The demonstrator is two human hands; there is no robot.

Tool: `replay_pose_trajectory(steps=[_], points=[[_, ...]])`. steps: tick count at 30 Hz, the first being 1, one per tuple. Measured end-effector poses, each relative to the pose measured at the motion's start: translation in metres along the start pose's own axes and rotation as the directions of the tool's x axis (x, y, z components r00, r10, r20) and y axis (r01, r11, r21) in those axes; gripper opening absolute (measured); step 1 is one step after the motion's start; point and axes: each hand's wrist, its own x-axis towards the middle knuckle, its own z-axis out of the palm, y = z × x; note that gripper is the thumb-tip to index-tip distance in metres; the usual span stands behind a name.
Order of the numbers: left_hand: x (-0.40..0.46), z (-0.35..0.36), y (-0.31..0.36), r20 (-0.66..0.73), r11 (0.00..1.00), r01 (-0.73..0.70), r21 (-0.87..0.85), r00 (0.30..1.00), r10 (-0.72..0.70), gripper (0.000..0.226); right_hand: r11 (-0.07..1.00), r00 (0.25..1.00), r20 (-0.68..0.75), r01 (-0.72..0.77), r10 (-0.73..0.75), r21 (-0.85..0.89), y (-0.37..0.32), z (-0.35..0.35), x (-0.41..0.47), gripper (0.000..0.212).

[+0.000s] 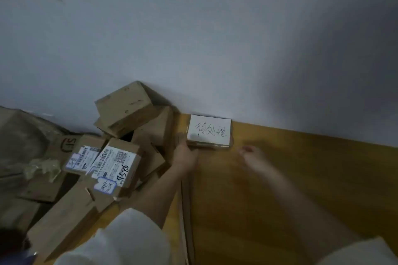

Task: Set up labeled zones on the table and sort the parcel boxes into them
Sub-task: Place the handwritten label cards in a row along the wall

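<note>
Holding the small flat box with the white handwritten label (209, 132) by the wall on the yellow surface (301, 178) | left hand (185, 155) fingers grip its near-left corner | right hand (251, 153) blurred, cannot tell | looks light, stiff; hold the edges.

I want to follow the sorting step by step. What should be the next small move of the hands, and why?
Probably let the left hand release the labeled box and reach to the parcel pile. The box with its handwritten card already sits against the wall on the yellow table, so this zone looks marked. The right hand is blurred and empty, and the parcels remain unsorted.
</note>
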Motion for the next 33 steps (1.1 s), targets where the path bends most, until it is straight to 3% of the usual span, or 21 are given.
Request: replay_pose_trajectory(steps=[5, 11, 16, 22, 27, 29, 33], points=[[0.035, -0.003, 0.008, 0.028, 0.996, 0.027, -0.084, 0.999, -0.024, 0.048, 0.993, 0.997, -0.037, -0.061, 0.065, 0.103, -0.014, 0.023, 0.022, 0.06], [0.061, -0.003, 0.016, 0.011, 0.995, 0.085, 0.056, 0.996, -0.086, 0.055, 0.983, 0.987, -0.098, -0.113, 0.128, 0.147, -0.023, 0.039, 0.043, 0.062], [0.071, -0.004, 0.02, -0.009, 0.988, 0.129, 0.091, 0.992, -0.129, 0.06, 0.975, 0.987, -0.087, -0.119, 0.137, 0.187, -0.032, 0.046, 0.052, 0.055], [0.079, -0.004, 0.021, -0.038, 0.987, 0.16, 0.018, 0.986, -0.159, 0.06, 0.974, 0.993, -0.047, -0.095, 0.107, 0.206, -0.033, 0.05, 0.055, 0.05], [0.078, -0.003, 0.019, -0.111, 0.995, 0.089, 0.043, 0.99, -0.084, 0.054, 0.956, 0.996, -0.034, -0.072, 0.085, 0.284, -0.028, 0.046, 0.049, 0.038], [0.075, -0.002, 0.017, -0.117, 0.998, 0.055, -0.037, 0.991, -0.059, 0.051, 0.919, 0.995, -0.044, -0.065, 0.089, 0.389, -0.025, 0.043, 0.045, 0.034], [0.059, -0.001, 0.018, -0.064, 0.902, 0.069, -0.426, 0.992, -0.106, 0.046, 0.853, 0.994, -0.06, -0.049, 0.093, 0.52, -0.019, 0.033, 0.035, 0.022]])
